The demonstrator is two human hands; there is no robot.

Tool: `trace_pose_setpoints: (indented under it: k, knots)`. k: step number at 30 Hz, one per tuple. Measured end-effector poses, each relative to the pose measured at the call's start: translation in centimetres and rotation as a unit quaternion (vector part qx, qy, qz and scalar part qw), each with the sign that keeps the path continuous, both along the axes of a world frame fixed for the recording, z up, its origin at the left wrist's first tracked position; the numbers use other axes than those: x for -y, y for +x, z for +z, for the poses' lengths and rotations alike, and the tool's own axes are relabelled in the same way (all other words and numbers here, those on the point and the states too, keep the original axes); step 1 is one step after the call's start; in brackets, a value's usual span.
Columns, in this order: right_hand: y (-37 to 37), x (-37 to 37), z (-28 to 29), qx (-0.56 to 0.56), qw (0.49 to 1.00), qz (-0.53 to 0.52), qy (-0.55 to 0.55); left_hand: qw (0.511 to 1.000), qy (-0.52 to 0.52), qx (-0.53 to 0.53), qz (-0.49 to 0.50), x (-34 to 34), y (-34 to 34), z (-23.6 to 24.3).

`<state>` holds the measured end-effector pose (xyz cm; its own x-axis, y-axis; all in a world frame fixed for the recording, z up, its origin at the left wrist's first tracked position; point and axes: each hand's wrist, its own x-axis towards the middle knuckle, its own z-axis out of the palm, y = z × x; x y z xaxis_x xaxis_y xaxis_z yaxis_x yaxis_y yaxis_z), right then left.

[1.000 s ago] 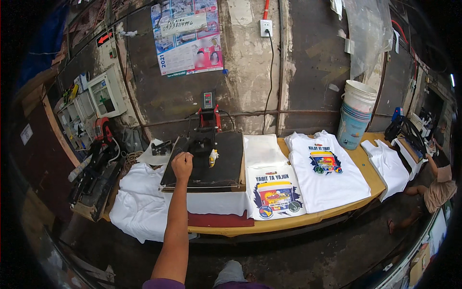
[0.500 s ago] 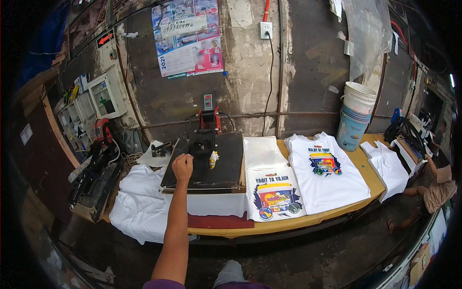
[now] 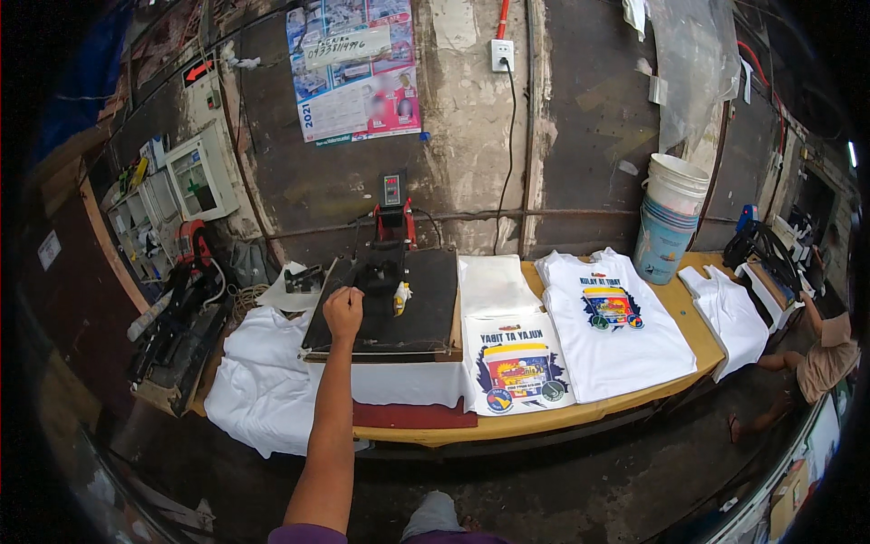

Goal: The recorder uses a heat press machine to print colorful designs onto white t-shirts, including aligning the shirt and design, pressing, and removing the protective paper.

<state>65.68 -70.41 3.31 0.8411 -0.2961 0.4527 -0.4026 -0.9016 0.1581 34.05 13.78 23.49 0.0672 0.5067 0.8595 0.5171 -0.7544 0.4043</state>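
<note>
My left hand (image 3: 343, 314) is closed in a fist over the flat black top of a heat press (image 3: 424, 317), at the press's dark handle; the fist hides most of the grip. A small yellow-and-white thing (image 3: 401, 298) sits on the press top, just right of my hand. White cloth (image 3: 412, 384) sticks out under the press's front edge. At the back of the press stands a controller box (image 3: 391, 190) on a red frame. My right hand is out of view.
Right of the press lie printed transfer sheets (image 3: 523, 364) and a stack of printed white T-shirts (image 3: 625, 349). Stacked buckets (image 3: 671, 218) stand behind. A crumpled white shirt (image 3: 263, 381) and another press (image 3: 186, 335) are at left. A person (image 3: 823, 363) works at far right.
The scene is nearly the same. My left hand stays closed at the press; the view has shifted very slightly.
</note>
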Motion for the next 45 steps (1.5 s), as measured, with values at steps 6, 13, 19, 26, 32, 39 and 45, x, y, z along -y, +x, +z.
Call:
trace_pose_setpoints:
  k: [6,13,19,26,32,39,45]
  knots:
    - [0.0,0.1,0.5,-0.070,0.997,0.006,-0.044,1.000,-0.011,0.005,0.001,-0.1,0.2,0.0]
    - [-0.3,0.0,0.6,-0.070,0.997,0.015,-0.032,1.000,0.000,0.006,-0.005,-0.1,-0.1,-0.2]
    - [0.0,0.1,-0.3,-0.023,1.000,0.001,-0.019,1.000,-0.018,0.004,-0.008,0.0,-0.1,0.0]
    - [0.4,1.5,-1.1,-0.047,0.995,0.032,-0.081,1.000,-0.002,-0.008,-0.001,0.1,-0.1,-0.1]
    - [0.2,0.2,-0.5,-0.018,0.999,0.000,-0.051,1.000,0.014,-0.008,-0.002,-0.2,-0.3,0.0]
    - [0.8,2.5,-2.3,-0.102,0.989,0.038,-0.099,1.000,-0.003,0.008,-0.006,0.0,0.0,-0.1]
    - [0.4,-0.3,-0.1,-0.027,0.998,-0.048,0.026,1.000,0.002,0.004,0.004,-0.1,-0.2,0.0]
